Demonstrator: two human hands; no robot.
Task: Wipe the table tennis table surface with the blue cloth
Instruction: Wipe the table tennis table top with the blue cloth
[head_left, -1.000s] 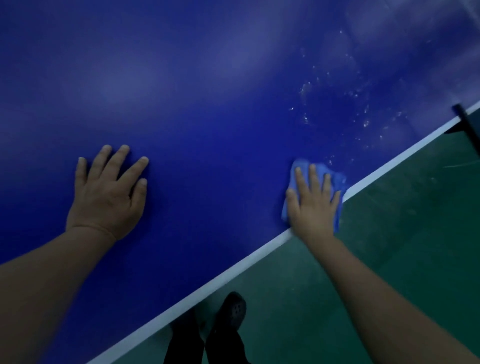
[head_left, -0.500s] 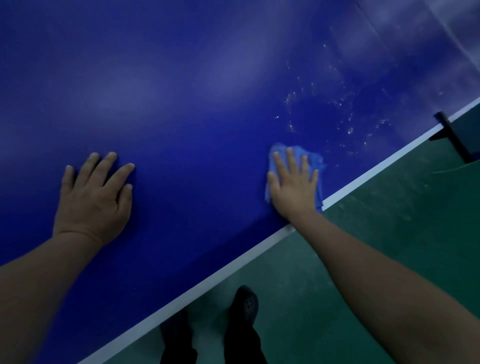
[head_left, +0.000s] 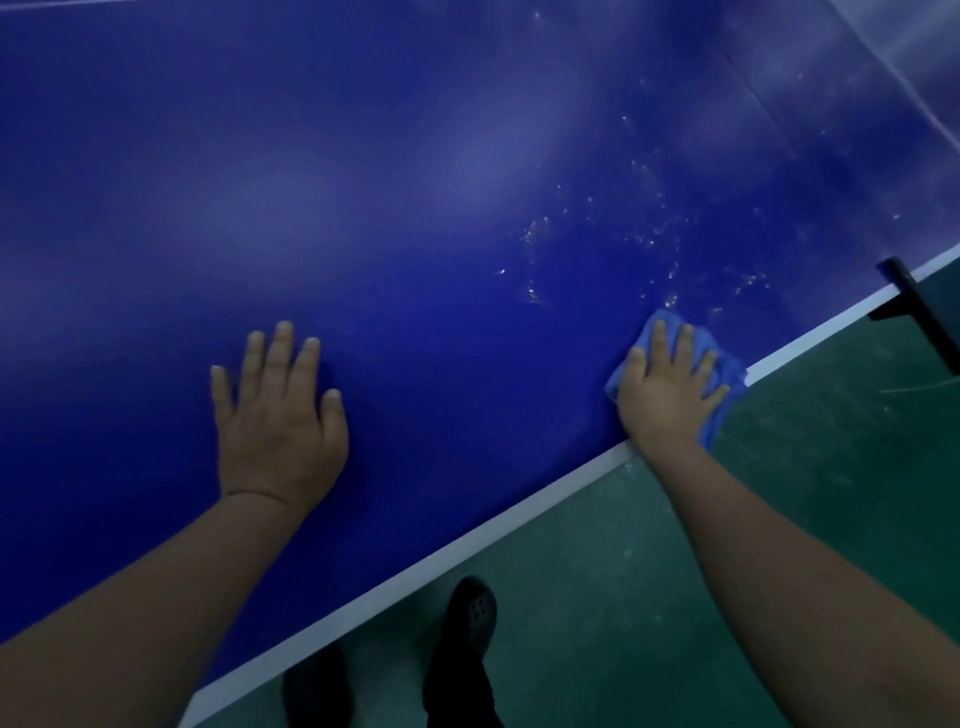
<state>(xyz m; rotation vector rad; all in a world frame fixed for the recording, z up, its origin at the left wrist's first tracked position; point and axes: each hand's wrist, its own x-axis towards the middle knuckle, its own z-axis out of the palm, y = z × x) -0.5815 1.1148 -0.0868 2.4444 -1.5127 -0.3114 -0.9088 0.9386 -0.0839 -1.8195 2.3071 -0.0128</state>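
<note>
At the table edge: a person leans over a dark blue table (head_left: 395, 218), both forearms reaching in from below.
Right hand: the right hand (head_left: 670, 395) lies flat on the blue cloth (head_left: 724, 376), fingers straight and spread, pressing it down rather than gripping it.
Cloth: it is a lighter blue than the table, bunched under the palm, showing past the fingertips and on the little-finger side; it sits right at the white edge line (head_left: 467, 545) and its lower corner overlaps that line.
Left hand: the left hand (head_left: 280, 421) rests palm-down on the bare table, well apart from the cloth, fingers straight and slightly fanned, holding nothing.
Table surface: pale specks and droplets (head_left: 649, 234) are scattered above and just beside the cloth, glinting in the light; soft reflections lie across the rest.
Floor: a green floor (head_left: 675, 545) runs beyond the white line.
Feet: 2 dark shoes (head_left: 470, 613) stand by the edge.
Far right: a black bracket (head_left: 914, 306) juts across the table edge.
</note>
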